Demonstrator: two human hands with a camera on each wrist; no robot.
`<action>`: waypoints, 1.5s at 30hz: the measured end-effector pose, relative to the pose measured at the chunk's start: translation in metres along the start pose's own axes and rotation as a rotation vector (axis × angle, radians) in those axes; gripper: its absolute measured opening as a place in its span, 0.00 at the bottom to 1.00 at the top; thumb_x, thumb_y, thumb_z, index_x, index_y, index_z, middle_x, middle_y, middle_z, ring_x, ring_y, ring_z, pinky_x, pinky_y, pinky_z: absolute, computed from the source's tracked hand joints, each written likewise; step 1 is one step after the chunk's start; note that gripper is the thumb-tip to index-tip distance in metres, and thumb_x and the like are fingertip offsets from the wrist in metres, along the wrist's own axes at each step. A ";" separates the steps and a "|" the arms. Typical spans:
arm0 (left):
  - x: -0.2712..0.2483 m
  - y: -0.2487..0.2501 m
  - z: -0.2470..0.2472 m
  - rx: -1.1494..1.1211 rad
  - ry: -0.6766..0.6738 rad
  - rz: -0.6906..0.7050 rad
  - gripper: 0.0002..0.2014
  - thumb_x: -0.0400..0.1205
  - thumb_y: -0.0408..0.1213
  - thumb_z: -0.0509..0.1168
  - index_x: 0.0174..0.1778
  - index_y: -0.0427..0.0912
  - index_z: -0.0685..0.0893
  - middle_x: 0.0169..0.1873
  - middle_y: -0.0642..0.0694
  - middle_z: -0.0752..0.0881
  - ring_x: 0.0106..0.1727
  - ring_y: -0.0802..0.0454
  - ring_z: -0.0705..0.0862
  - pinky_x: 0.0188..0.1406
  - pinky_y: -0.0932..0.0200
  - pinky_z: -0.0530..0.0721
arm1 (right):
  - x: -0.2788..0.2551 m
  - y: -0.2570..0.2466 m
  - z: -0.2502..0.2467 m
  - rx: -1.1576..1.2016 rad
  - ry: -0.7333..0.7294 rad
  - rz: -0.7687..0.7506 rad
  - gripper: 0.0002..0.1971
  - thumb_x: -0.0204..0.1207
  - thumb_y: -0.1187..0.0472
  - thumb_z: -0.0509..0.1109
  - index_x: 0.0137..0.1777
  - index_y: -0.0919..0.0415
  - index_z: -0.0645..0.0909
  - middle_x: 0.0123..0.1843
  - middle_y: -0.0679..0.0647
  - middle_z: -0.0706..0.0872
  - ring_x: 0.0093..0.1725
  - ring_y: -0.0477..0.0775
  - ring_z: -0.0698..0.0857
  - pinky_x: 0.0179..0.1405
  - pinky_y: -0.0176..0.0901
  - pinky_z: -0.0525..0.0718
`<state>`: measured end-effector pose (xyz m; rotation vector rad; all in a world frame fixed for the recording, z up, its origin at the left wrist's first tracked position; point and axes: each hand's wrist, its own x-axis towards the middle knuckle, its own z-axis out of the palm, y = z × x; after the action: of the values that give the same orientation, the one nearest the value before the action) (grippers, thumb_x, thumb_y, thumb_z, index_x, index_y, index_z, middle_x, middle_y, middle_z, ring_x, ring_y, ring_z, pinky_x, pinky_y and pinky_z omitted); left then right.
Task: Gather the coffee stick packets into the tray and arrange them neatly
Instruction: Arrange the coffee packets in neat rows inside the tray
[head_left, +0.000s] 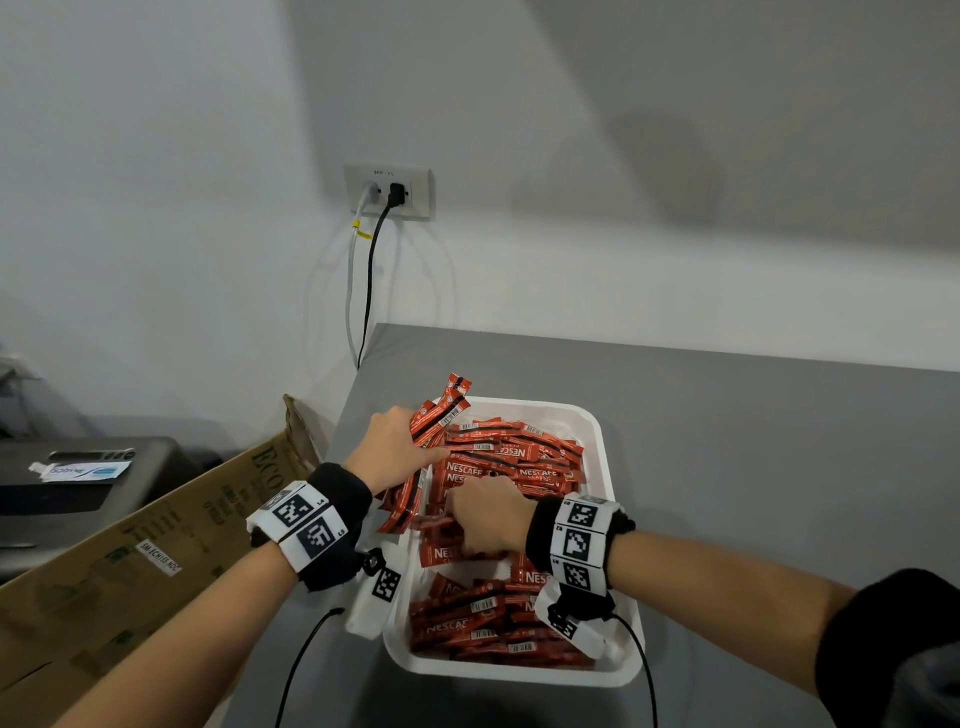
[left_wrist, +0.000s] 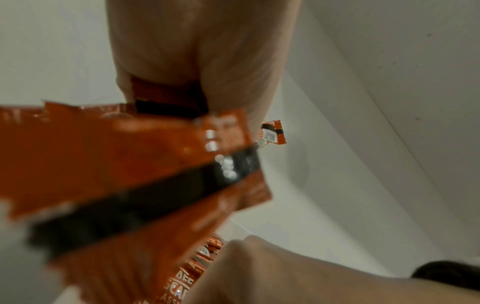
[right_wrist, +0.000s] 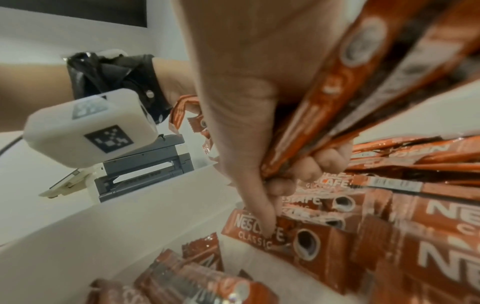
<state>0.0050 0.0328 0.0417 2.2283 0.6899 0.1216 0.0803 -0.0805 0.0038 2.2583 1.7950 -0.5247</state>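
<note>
A fanned bundle of Nescafé stick packets (head_left: 434, 431) was gripped in the left hand (head_left: 395, 447) over the white tray's (head_left: 597, 431) left rim — seemingly to be squared up; several more packets (right_wrist: 345, 98) were clutched in the curled right hand (head_left: 488, 514), gathered from the loose pile (head_left: 514, 462) inside

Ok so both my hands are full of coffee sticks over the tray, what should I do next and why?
Probably lay the left hand's bundle flat into the tray. Its ends stick out past the far-left rim, fanned. The right hand grips more sticks over the pile, so squaring them comes after.
</note>
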 end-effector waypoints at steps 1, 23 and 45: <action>0.000 0.000 0.000 0.001 0.003 0.002 0.11 0.77 0.38 0.71 0.51 0.38 0.80 0.37 0.50 0.81 0.30 0.68 0.76 0.26 0.78 0.74 | 0.000 0.000 0.000 0.004 0.005 0.007 0.08 0.75 0.61 0.69 0.50 0.65 0.80 0.30 0.49 0.72 0.35 0.55 0.78 0.23 0.39 0.71; 0.003 -0.003 0.001 0.003 -0.016 -0.015 0.11 0.77 0.39 0.71 0.50 0.39 0.79 0.36 0.51 0.81 0.31 0.64 0.78 0.28 0.75 0.74 | 0.000 0.006 0.006 0.136 -0.008 0.091 0.16 0.73 0.56 0.74 0.54 0.65 0.78 0.41 0.53 0.79 0.40 0.54 0.78 0.37 0.46 0.76; -0.005 0.003 0.006 -0.116 0.001 0.005 0.09 0.76 0.37 0.71 0.45 0.46 0.77 0.33 0.59 0.80 0.32 0.67 0.80 0.28 0.75 0.74 | -0.061 0.068 0.039 0.234 -0.059 0.123 0.06 0.72 0.60 0.74 0.43 0.62 0.83 0.40 0.53 0.89 0.39 0.51 0.87 0.42 0.45 0.89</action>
<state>0.0037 0.0246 0.0402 2.1190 0.6617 0.1616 0.1287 -0.1656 -0.0112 2.4568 1.6282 -0.8052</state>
